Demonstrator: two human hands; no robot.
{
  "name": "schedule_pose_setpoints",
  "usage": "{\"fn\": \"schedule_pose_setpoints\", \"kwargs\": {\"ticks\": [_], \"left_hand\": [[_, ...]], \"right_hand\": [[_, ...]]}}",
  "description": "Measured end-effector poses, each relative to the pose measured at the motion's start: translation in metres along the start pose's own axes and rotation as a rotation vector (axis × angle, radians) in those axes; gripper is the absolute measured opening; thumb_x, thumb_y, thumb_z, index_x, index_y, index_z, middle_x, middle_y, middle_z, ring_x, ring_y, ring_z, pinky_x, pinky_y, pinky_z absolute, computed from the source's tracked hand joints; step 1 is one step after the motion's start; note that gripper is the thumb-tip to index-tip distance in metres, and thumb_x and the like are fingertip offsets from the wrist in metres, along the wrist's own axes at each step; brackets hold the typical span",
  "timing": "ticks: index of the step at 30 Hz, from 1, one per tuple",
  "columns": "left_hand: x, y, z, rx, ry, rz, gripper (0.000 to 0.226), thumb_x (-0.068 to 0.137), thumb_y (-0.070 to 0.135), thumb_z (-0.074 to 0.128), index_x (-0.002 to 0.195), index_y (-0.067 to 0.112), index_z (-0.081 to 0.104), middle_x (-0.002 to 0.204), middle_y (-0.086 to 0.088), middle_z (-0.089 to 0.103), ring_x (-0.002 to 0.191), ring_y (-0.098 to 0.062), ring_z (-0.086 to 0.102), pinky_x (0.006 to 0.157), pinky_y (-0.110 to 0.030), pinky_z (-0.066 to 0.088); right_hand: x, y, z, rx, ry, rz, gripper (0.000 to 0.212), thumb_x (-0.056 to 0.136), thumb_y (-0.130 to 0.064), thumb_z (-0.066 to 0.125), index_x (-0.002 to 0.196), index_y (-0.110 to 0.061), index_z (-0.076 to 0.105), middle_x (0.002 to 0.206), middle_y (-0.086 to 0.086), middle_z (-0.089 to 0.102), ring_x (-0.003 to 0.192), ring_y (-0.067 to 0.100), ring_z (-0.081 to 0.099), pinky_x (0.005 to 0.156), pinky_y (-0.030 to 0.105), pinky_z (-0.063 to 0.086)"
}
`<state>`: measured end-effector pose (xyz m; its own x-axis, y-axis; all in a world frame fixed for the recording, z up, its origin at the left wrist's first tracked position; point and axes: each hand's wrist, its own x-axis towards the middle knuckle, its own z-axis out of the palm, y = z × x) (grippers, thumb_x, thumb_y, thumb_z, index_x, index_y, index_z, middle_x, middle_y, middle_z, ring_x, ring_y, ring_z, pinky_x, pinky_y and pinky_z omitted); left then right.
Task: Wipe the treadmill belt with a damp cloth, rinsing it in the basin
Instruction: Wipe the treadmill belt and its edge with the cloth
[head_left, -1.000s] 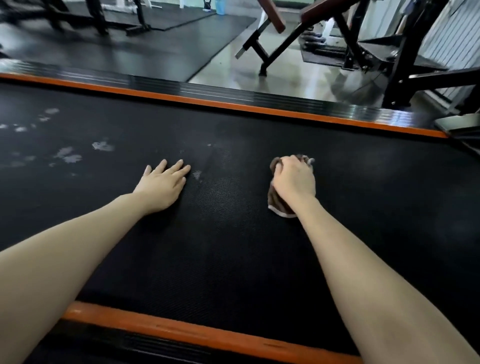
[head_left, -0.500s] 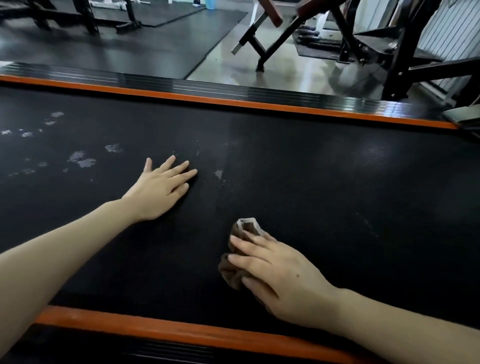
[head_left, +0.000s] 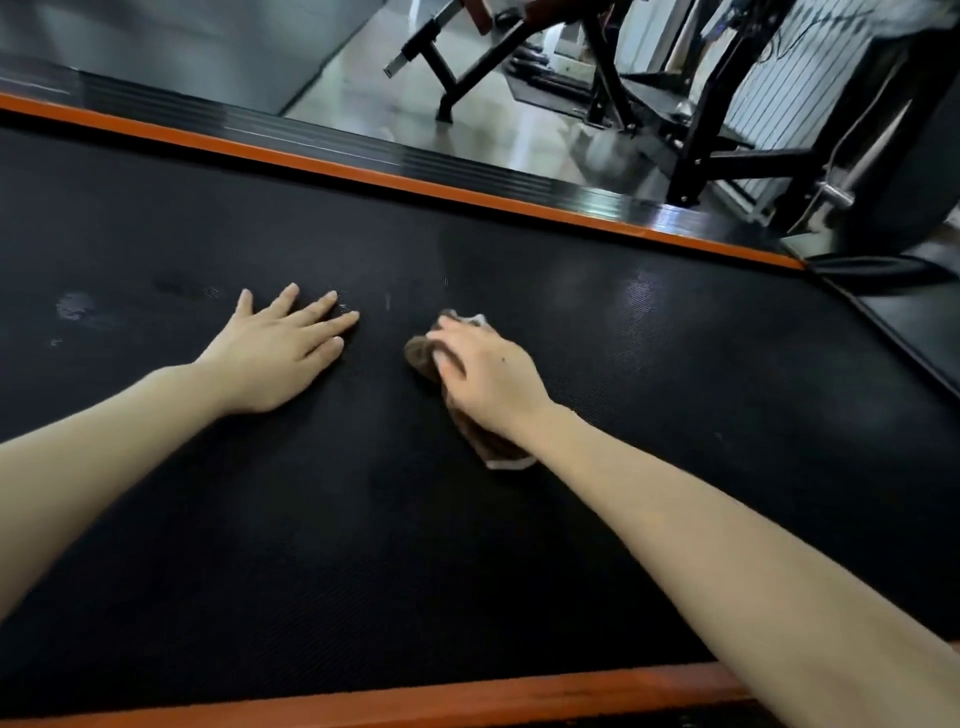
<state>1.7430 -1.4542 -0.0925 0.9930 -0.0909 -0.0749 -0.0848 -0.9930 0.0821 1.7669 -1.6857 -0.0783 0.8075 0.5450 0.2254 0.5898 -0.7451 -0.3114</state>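
We pressed our right hand (head_left: 485, 376), fingers clamped on the soft, limp brown bunched cloth (head_left: 422, 354), onto the black textured treadmill belt (head_left: 623, 364), our left hand (head_left: 275, 353) splayed flat at nine o'clock.

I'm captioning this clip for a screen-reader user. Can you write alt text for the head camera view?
A person's right hand presses a bunched brown cloth onto a black treadmill belt, while the left hand rests flat beside it. Pale smudges mark the belt at far left; gym equipment stands beyond.
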Motion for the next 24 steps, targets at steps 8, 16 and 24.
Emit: {"fn": "schedule_pose_setpoints", "kwargs": {"ticks": [8, 16, 24], "left_hand": [[0.001, -0.007, -0.002, 0.046, 0.029, 0.08, 0.054, 0.1, 0.045, 0.012, 0.151, 0.03, 0.006, 0.159, 0.005, 0.0, 0.146, -0.026, -0.003, 0.115, -0.054, 0.0], [0.021, -0.028, 0.0, 0.022, 0.046, -0.001, 0.061, 0.095, 0.053, 0.007, 0.151, 0.028, 0.004, 0.16, 0.0, -0.002, 0.146, -0.03, -0.006, 0.113, -0.061, -0.003], [0.022, -0.026, 0.006, -0.016, 0.092, 0.011, 0.061, 0.097, 0.052, 0.009, 0.151, 0.027, 0.004, 0.16, 0.001, -0.001, 0.145, -0.029, -0.007, 0.114, -0.057, -0.003]], "right_hand": [[-0.1, -0.056, 0.002, -0.016, -0.068, -0.218, 0.038, 0.095, -0.03, 0.047, 0.124, -0.009, 0.06, 0.138, 0.009, 0.051, 0.133, 0.022, 0.043, 0.112, 0.036, 0.032], [0.002, -0.029, 0.028, -0.029, 0.081, -0.073, 0.038, 0.093, -0.027, 0.043, 0.118, -0.009, 0.065, 0.129, 0.01, 0.059, 0.126, 0.02, 0.051, 0.111, 0.035, 0.034], [0.092, -0.011, 0.04, -0.085, 0.139, 0.184, 0.034, 0.098, -0.022, 0.046, 0.127, -0.01, 0.058, 0.137, 0.006, 0.053, 0.13, 0.02, 0.045, 0.108, 0.031, 0.033]]}}
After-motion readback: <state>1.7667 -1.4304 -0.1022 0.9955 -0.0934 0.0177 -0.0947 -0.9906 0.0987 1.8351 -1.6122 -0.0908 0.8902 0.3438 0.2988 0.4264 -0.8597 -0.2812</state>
